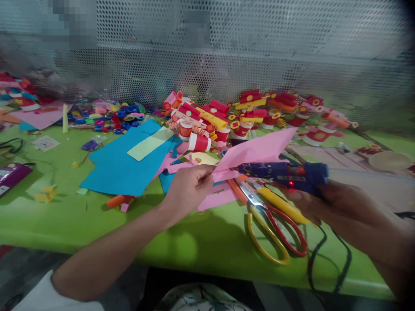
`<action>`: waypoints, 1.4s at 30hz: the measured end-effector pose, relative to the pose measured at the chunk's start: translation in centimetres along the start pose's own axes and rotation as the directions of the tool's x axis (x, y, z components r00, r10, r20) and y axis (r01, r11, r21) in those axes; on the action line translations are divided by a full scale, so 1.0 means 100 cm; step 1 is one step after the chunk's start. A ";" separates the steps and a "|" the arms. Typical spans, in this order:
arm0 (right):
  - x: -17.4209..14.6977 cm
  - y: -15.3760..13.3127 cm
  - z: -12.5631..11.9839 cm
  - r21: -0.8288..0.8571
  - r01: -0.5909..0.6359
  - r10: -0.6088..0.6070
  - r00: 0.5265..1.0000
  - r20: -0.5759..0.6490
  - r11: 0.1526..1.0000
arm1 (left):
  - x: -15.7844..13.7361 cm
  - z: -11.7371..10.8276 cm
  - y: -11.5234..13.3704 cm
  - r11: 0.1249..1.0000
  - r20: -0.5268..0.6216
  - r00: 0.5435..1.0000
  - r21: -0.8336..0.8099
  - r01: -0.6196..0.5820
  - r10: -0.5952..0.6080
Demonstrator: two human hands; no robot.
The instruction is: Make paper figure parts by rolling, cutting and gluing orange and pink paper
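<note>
My left hand (189, 190) pinches the near left corner of a pink sheet (259, 149) of craft paper, which has a folded strip along its lower edge. In my right hand (320, 198) is a dark blue glue gun (285, 172) with a red light glowing on its side. Its nozzle points left and lies at the folded strip, close to my left fingers; whether it touches the paper I cannot tell. Below the glue gun lie scissors (256, 203) with one yellow and one red handle, beside a yellow-handled tool (280, 203).
Blue sheets (126, 160) with a pale green strip (151, 144) lie left of my hands. Several red paper-cup figures (222, 123) stand along the perforated metal screen (155, 52). Colourful small caps (119, 116) are heaped at the back left. A black cord (313, 259) hangs over the green table's edge.
</note>
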State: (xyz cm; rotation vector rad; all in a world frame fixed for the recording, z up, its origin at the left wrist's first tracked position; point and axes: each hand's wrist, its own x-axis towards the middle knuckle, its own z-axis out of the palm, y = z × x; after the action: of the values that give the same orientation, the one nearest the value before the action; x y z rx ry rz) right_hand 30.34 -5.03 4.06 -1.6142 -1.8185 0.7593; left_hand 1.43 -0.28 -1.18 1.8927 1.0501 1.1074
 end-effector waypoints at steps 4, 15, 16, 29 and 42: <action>-0.001 -0.002 -0.002 -0.012 0.012 -0.012 1.000 0.025 1.000 | 0.000 0.000 0.001 1.000 0.007 1.000 -0.009 -0.003 0.003; -0.004 0.002 -0.010 -0.023 0.064 -0.064 0.998 -0.001 0.998 | -0.001 0.000 0.000 0.999 0.021 0.999 -0.024 0.035 -0.034; -0.004 0.001 -0.010 -0.031 0.067 -0.067 0.998 -0.009 0.997 | -0.001 0.000 0.000 0.999 0.016 0.999 -0.019 0.043 -0.043; -0.001 -0.004 -0.006 -0.065 0.101 -0.104 0.994 -0.043 0.993 | -0.003 0.000 0.001 0.999 0.009 0.999 0.004 0.051 -0.051; 0.002 0.003 -0.001 0.012 0.063 -0.063 0.997 0.041 0.998 | -0.002 0.000 0.002 0.999 0.004 1.000 0.035 0.012 -0.012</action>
State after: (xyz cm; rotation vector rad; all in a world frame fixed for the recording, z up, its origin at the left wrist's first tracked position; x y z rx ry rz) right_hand 30.57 -4.80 3.88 -1.5377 -1.8824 0.7778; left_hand 1.42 -0.53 -1.07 1.9127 1.0835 1.0838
